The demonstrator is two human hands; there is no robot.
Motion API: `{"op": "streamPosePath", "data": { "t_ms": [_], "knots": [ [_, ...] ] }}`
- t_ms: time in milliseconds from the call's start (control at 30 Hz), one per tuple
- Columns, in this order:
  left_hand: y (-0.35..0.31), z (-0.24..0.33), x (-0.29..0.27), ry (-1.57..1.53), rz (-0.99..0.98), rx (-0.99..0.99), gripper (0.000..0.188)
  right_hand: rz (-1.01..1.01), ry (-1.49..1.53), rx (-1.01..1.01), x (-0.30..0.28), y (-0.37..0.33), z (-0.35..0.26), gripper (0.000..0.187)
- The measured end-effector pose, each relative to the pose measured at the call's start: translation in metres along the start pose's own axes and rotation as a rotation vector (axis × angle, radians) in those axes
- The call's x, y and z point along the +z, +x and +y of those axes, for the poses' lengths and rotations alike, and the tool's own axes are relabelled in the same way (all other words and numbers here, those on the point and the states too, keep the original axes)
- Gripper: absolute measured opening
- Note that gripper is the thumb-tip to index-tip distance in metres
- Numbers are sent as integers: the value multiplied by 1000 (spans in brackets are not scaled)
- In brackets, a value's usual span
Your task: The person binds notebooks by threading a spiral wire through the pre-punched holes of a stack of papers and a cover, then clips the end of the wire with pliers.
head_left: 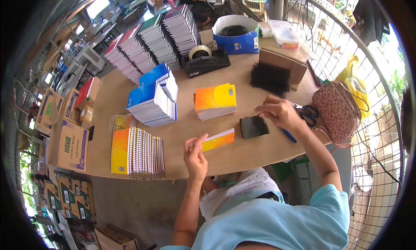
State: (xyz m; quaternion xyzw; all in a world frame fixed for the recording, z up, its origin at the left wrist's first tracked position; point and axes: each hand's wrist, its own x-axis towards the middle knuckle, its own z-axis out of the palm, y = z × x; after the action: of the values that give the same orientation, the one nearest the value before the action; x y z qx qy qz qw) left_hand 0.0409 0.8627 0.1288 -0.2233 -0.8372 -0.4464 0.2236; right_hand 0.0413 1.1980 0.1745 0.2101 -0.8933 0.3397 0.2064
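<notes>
My left hand (197, 160) grips a thin orange-and-yellow notepad (219, 140) by its left end, tilted above the table's near edge. To its right, my right hand (281, 113) is raised with thumb and fingers pinched together. Whatever sits in that pinch is too small to make out. Just below it lies a small dark green-grey block or shallow box (254, 127). A stack of orange notepads (215, 99) stands beyond, in the middle of the table. Behind the right hand is a dense bunch of black wire-like pieces (269, 79) against a brown board (284, 64).
Left are spiral-bound yellow notebooks (138, 151) and blue notebooks (151, 98). Tall notebook stacks (149, 38), a tape dispenser (206, 63) and a blue-and-white box (237, 41) line the back. Scissors (308, 115), a blue pen (289, 136) and a patterned bag (337, 107) lie right.
</notes>
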Motion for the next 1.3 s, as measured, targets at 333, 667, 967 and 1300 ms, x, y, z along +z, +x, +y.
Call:
{"op": "streamPosePath", "data": {
  "t_ms": [333, 667, 967, 1300],
  "knots": [
    [-22, -10, 39, -129, 30, -112, 11, -77, 214, 106, 53, -13, -36, 20],
    [-14, -6, 39, -125, 100, -65, 9, -242, 313, 103, 44, -8, -42, 21],
    [-14, -4, 39, -113, 85, -67, 9, -154, 134, 73, 48, -10, -50, 15],
    [-21, -10, 41, -150, 8, -83, 12, -177, -18, 91, 57, -12, -69, 22]
  ]
}}
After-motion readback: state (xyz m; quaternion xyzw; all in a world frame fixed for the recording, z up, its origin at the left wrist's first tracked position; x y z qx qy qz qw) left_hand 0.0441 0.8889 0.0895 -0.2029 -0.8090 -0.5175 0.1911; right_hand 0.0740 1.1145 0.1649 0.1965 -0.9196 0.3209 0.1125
